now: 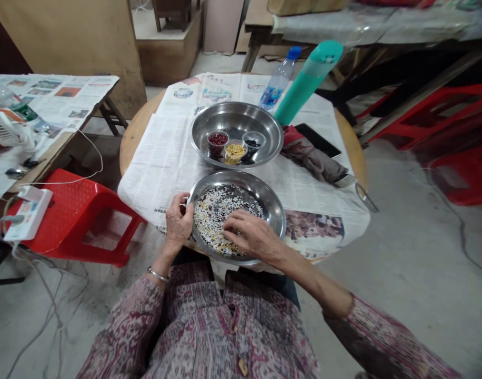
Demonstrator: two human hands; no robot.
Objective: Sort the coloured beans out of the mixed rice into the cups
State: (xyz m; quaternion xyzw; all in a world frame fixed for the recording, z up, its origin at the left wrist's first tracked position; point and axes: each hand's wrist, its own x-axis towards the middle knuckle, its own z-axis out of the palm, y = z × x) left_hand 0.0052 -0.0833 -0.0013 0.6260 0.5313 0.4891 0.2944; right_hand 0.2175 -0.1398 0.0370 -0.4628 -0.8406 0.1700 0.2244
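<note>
My left hand (pixel 179 218) grips the left rim of the near steel basin (pixel 279 218), thumb at the edge. White, black, yellow and reddish grains and beans (pixel 209 221) lie mixed across its bottom. Over them, my right hand (pixel 251 234) reaches in with its fingers bent together and pointing down; what they pinch, if anything, is hidden. Just behind stands a second steel basin (pixel 273 126). Inside it are three clear plastic cups: one of dark red beans (pixel 218 139), one of yellow beans (pixel 235 150) and one of black beans (pixel 253 143).
Newspaper (pixel 154 158) covers the round table. Behind the basins stand a water bottle (pixel 278 79) and a tall green container (pixel 308 79). A folded umbrella (pixel 314 158) and a dark phone-like slab (pixel 318 139) lie right. A red stool (pixel 79 216) bears a power strip (pixel 28 216).
</note>
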